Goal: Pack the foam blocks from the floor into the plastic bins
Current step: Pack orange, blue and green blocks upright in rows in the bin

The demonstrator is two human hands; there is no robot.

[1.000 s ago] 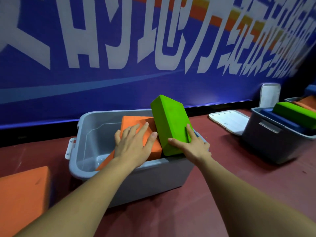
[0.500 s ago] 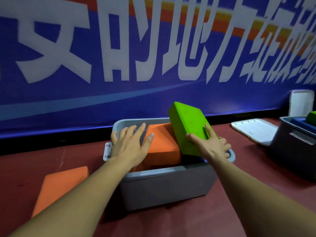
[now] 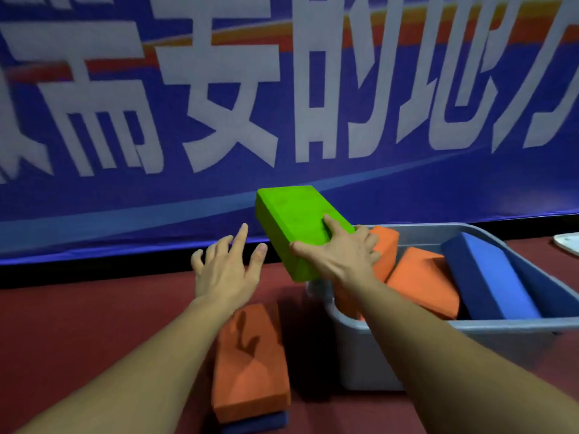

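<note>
My right hand (image 3: 338,256) grips a green foam block (image 3: 294,220), held tilted above the left end of a grey plastic bin (image 3: 470,327). Inside the bin lie two orange blocks (image 3: 423,283) and a blue block (image 3: 488,277), all leaning. My left hand (image 3: 227,267) hovers with fingers spread, left of the green block and holding nothing. Below it on the red floor lies an orange block (image 3: 247,361) stacked on a blue block (image 3: 260,422), of which only an edge shows.
A blue banner wall (image 3: 219,120) with large white characters runs along the back, with a black base strip. A white lid corner (image 3: 568,244) shows at the far right edge. Red floor (image 3: 78,324) stretches to the left.
The view has swung left, so the bin now sits at the right. My left hand came off the orange block in the bin and hovers free. My right hand lifted the green block leftward.
</note>
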